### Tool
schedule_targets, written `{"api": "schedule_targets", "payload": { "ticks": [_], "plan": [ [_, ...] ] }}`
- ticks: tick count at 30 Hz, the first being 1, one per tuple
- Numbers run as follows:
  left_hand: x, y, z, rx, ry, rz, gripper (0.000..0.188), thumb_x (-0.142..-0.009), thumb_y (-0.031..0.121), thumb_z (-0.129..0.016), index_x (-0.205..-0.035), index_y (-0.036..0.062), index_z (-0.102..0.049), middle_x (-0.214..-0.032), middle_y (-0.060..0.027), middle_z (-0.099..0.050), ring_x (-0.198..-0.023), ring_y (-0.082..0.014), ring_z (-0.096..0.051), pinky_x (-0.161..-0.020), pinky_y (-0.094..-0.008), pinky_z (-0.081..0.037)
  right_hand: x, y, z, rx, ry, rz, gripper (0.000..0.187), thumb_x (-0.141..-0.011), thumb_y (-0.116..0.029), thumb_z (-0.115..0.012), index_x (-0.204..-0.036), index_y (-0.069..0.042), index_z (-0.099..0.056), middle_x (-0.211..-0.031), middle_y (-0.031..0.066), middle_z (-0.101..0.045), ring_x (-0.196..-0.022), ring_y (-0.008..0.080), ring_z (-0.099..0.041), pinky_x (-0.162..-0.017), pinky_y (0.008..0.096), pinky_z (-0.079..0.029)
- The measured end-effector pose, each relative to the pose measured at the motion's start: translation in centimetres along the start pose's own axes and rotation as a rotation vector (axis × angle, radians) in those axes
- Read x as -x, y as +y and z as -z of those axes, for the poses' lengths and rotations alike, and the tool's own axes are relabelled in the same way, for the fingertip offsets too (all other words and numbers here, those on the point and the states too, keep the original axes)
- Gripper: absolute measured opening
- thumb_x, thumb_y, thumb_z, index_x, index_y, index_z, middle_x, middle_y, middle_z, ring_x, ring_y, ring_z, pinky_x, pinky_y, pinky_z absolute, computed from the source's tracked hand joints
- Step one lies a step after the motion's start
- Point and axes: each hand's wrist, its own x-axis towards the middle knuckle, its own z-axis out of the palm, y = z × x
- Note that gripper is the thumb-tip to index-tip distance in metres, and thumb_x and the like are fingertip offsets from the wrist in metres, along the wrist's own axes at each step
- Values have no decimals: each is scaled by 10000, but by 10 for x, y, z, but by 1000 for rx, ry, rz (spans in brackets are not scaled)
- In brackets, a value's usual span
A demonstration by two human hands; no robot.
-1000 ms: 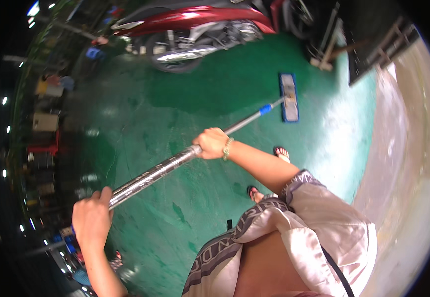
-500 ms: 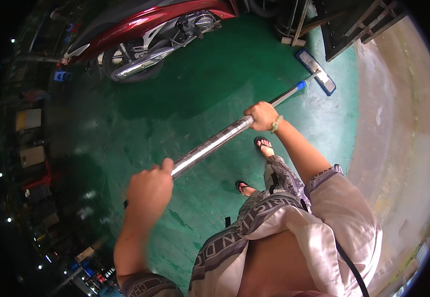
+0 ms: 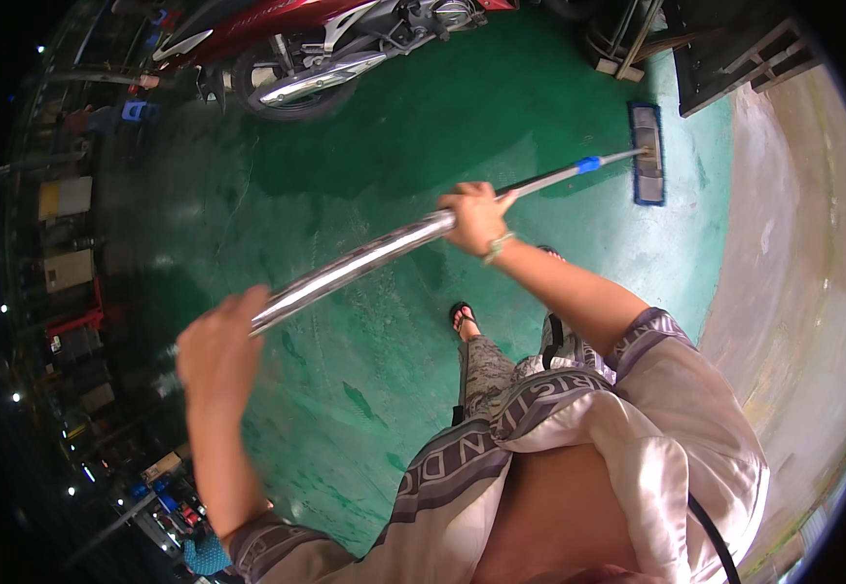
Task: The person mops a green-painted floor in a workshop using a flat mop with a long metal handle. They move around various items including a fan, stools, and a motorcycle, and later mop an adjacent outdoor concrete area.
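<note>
A flat mop [image 3: 357, 261] with a shiny metal handle slants across my view, from lower left to upper right. My left hand [image 3: 220, 343], slightly blurred, is closed round the handle's near end. Farther along, my right hand [image 3: 476, 220] grips the shaft, with a pale beaded bracelet on its wrist. Beyond it the shaft thins past a blue collar [image 3: 588, 164] and meets the mop head [image 3: 648, 156]. That head is a grey rectangle with a blue fringe, lying flat on the wet-looking green floor [image 3: 384, 165].
A red motorbike [image 3: 321, 73] stands at the far left. A dark metal frame [image 3: 734, 63] and wooden pieces [image 3: 627, 49] are at the far right, beside a brownish paved strip [image 3: 783, 243]. Boxes [image 3: 68, 271] and other clutter line the left side. My sandalled foot [image 3: 463, 316] is below the handle.
Both hands and the handle have shifted left. The mop head has turned from slanted to nearly upright in view and sits slightly farther right. My feet have changed position.
</note>
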Motion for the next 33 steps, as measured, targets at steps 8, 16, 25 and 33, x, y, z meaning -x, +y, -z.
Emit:
{"api": "schedule_targets", "payload": {
  "ticks": [8,16,25,33],
  "plan": [
    [221,-159,114,-544,-4,495,436,-599,-124,-569,-993,61,-594,-938,-142,-613,-855,-356,-591,-726,-424,-480,73,-309,-43,-618,-4,484,250,-651,-304,-742,-842,-172,-646,-959,47,-612,-1007,314,-529,-913,751,-218],
    [257,-146,125,-752,-173,466,372,-735,-50,-533,-1099,19,-569,-1074,-141,-607,-893,-350,-593,-744,-425,-487,49,-322,-86,-637,-162,771,92,-715,-185,-616,-710,-94,-601,-671,95,-621,-732,311,-616,-675,410,-476],
    [315,-125,140,-437,139,273,546,-584,-168,-538,-1100,1,-585,-1040,-216,-601,-940,-408,-569,-817,-427,-472,149,-200,-15,-632,39,688,90,-653,-120,-605,-654,-59,-538,-634,101,-583,-634,323,-588,-584,426,-464],
    [235,45,104,-435,233,22,374,-555,-98,-574,-906,31,-558,-782,-130,-556,-696,-334,-554,-611,-424,-436,185,-24,41,-457,112,595,148,-618,-99,-609,-609,-35,-476,-587,125,-533,-592,328,-561,-535,420,-430]
  ]
}}
